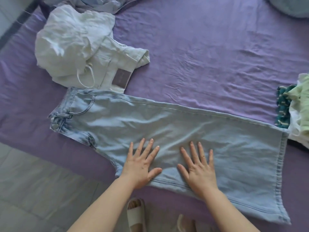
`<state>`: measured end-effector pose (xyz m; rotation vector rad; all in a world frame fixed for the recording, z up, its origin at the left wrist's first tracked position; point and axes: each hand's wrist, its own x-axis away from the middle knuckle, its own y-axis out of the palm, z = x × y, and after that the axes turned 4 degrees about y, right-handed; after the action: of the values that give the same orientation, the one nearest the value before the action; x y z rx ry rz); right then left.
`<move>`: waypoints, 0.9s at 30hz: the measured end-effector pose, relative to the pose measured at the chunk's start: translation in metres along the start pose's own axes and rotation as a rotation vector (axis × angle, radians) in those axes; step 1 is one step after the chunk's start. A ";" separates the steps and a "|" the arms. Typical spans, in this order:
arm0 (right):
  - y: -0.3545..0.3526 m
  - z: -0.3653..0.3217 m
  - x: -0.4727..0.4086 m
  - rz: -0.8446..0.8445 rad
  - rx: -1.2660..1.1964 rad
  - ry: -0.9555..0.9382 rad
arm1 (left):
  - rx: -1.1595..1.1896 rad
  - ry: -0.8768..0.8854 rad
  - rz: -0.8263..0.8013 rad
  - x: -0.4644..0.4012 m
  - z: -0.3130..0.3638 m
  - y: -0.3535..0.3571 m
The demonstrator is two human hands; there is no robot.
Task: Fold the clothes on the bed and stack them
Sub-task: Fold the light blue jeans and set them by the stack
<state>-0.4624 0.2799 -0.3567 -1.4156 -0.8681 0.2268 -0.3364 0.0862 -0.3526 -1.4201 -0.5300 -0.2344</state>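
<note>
Jeans (pixel 167 131) flat on bed (pixel 209 56); left hand (pixel 142 166), right hand (pixel 199 169) splayed, pressing denim. Risk: hem overhanging edge, sliding floorward.

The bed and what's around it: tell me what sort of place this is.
Most likely a home bedroom: a bed under a purple sheet, loose clothes such as light jeans spread on it, and slippers on the floor beside it.

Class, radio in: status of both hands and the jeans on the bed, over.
Left hand and right hand flat, fingers spread, pressing jeans. Jeans laid out lengthwise, not yet folded short. White clothes pile beside waistband, nothing blocking.
</note>
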 end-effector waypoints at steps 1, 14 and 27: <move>-0.004 -0.005 0.001 -0.012 0.005 0.035 | 0.011 0.017 -0.009 0.004 -0.005 -0.001; -0.005 -0.118 -0.049 0.023 -0.058 0.139 | -0.049 0.148 0.041 0.020 -0.085 -0.008; -0.027 -0.083 -0.106 0.113 0.017 0.065 | 0.008 0.014 0.267 -0.068 -0.118 -0.049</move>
<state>-0.4916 0.1461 -0.3661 -1.4498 -0.7327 0.2714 -0.3931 -0.0465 -0.3498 -1.4638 -0.3247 -0.0278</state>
